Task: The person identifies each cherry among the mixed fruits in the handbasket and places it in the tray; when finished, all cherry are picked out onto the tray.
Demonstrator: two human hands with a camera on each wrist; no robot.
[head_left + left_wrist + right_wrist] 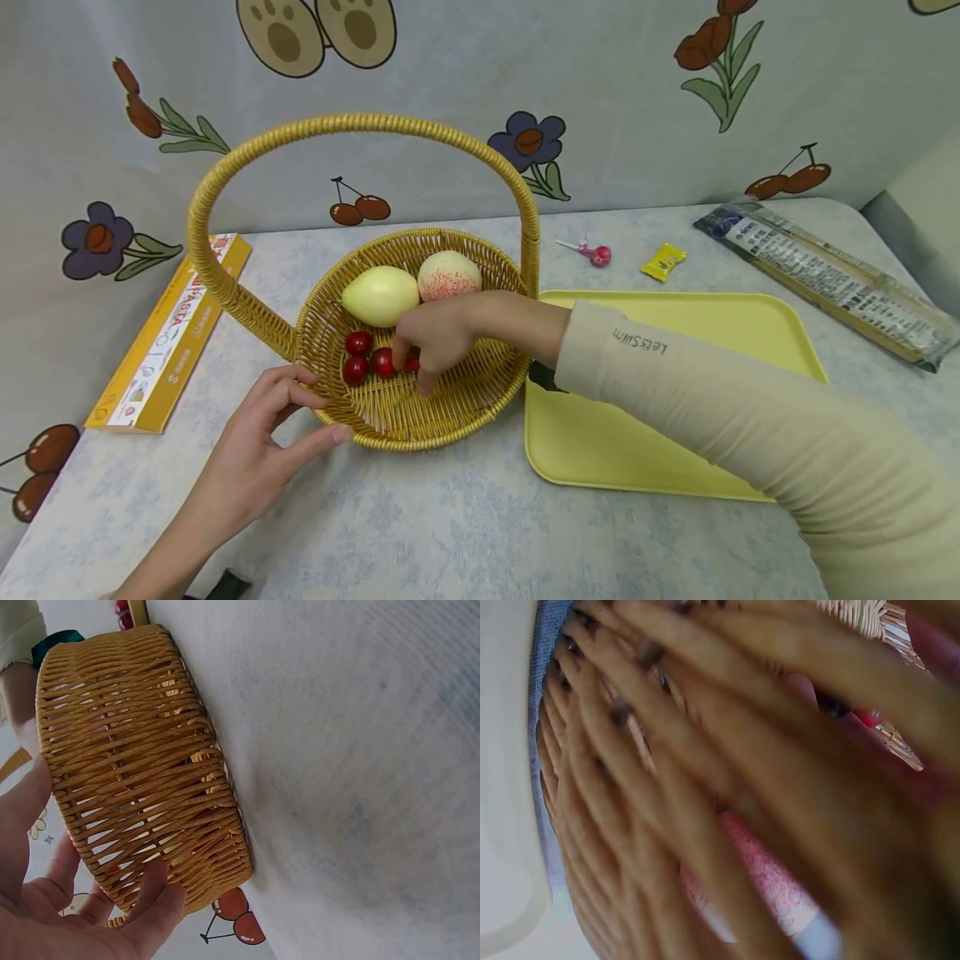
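A round wicker basket (442, 437) with a tall arched handle stands in the middle of the table. In it lie a pale green-yellow pear-shaped fruit (380, 297), a pale peach (448, 276) speckled with pink, and several red cherries (356, 369). My left hand (258, 446) holds the basket's near left rim; the left wrist view has fingertips (159, 896) against the outer woven wall. Reaching inside, my right hand (442, 333) pinches a cherry (412, 364) close over the basket floor, and its fingers partly hide that cherry. Blurred wicker fills most of the right wrist view.
Right of the basket lies a yellow tray (585, 450), under my right sleeve. Behind it are a lollipop (596, 254), a yellow wrapped candy (663, 262) and a long clear printed packet (832, 279). A yellow pasta box (168, 342) lies at the left; a patterned cloth hangs behind.
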